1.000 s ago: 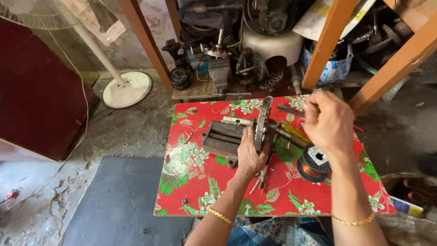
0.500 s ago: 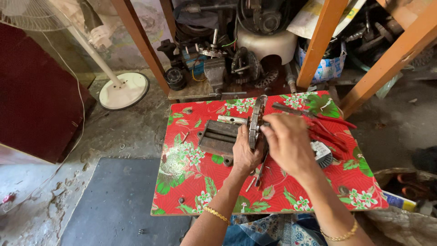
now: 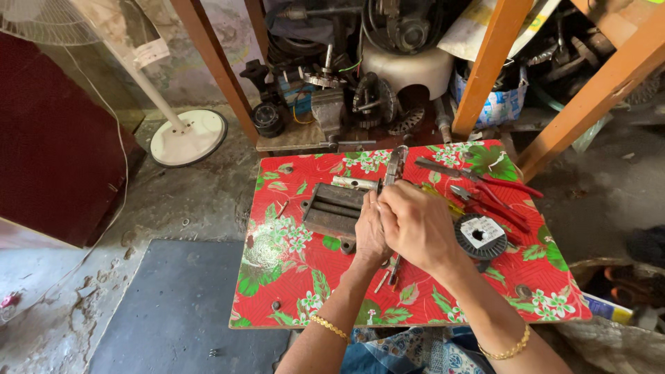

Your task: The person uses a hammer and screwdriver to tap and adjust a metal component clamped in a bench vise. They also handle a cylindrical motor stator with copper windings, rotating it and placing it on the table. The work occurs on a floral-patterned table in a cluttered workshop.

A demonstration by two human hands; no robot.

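From the head camera, a cluttered workshop floor fills the frame, with a low table under a red floral cloth (image 3: 291, 277) at centre, a white fan base (image 3: 188, 136) at upper left and orange wooden legs (image 3: 488, 66) at upper right, motor parts heaped behind them.

Your left hand (image 3: 370, 232) and right hand (image 3: 415, 225) meet just right of centre, both curled tight around a thin metal disc-and-shaft part (image 3: 395, 164) that stands on edge. The fingers of both hands are pressed together around its middle, so the exact pinch is hidden. Its upper end pokes out above your knuckles toward the top of the cloth; a thin lower end shows below your palms.

Judging from this, keep the left hand as the steady brace and let the right do the fine work, wrists low over the cloth.

A grey metal block (image 3: 334, 210) lies touching your left hand's far side. Red-handled pliers (image 3: 495, 201) and a wire spool (image 3: 480, 235) sit to the right, near but apart
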